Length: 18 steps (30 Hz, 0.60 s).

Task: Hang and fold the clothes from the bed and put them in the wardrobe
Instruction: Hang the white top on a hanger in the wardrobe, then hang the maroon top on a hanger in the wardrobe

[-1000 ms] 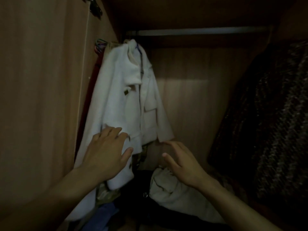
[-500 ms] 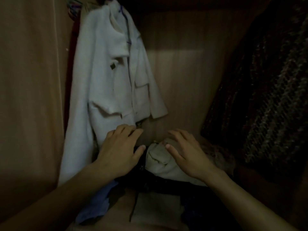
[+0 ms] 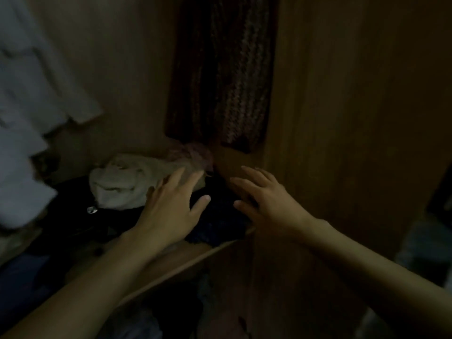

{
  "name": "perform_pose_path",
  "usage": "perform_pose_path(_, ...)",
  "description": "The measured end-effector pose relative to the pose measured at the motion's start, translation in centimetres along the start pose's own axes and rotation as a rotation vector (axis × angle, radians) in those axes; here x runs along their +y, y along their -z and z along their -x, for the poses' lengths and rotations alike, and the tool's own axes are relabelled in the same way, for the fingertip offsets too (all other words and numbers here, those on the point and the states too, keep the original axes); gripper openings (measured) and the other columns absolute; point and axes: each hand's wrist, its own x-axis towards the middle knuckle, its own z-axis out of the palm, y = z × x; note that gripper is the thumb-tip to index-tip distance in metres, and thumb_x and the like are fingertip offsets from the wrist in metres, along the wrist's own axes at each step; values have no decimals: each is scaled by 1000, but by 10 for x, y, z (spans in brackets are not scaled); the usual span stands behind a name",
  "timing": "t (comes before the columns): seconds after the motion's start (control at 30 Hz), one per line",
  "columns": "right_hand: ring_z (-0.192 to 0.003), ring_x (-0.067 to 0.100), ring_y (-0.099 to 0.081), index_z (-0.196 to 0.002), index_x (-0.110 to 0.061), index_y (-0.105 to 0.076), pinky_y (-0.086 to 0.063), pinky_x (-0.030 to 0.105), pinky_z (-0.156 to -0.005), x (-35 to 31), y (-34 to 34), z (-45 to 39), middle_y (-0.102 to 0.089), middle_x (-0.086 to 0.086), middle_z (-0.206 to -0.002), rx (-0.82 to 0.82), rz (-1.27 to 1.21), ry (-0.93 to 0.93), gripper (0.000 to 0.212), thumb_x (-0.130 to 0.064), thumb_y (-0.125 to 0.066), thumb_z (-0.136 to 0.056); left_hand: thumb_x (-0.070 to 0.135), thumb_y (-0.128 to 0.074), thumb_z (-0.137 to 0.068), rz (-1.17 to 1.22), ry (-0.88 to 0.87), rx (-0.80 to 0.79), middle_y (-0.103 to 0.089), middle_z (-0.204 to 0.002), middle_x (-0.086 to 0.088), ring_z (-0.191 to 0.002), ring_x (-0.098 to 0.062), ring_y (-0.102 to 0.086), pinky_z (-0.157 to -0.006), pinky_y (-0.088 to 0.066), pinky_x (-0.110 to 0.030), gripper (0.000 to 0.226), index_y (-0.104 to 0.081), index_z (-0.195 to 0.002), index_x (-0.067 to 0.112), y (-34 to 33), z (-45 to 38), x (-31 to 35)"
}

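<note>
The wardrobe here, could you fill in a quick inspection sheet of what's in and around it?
Surface: wooden wardrobe shelf, mostly covered by clothes.
Job's things: white jacket hanging at left, blurred; dark knitted garment hanging at right.
Clutter: crumpled cream garment and dark clothes piled on the shelf; more cloth below, too dark to identify.
Hands: left hand and right hand both open, fingers spread over the pile, holding nothing.
Cables: nothing seen.
Surroundings: wooden side panel at right; very dim light.
</note>
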Motion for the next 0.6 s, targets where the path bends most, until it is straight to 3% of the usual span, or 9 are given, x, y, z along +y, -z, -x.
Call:
perform_pose_path(0.23, -148, 22, -12, -149, -39, -23, -33, 52, -111, 34, 58, 126, -13, -5, -161, 67, 164, -289, 58, -57, -40, -96, 62, -34, -96, 58, -200, -112, -18, -162, 0, -147, -26, -22, -116, -26, -55, 62, -25, -152, 38, -36, 5, 118)
perform_pose_path(0.6, -144, 25, -26, -149, -31, -33, -36, 53, -109, 84, 140, 371, -28, 1, -158, 133, 246, -665, 59, -55, -44, -96, 62, -36, -95, 70, -435, -345, -21, -161, 2, -145, -26, -26, -115, -28, -49, 63, -24, -152, 37, -107, 82, 331)
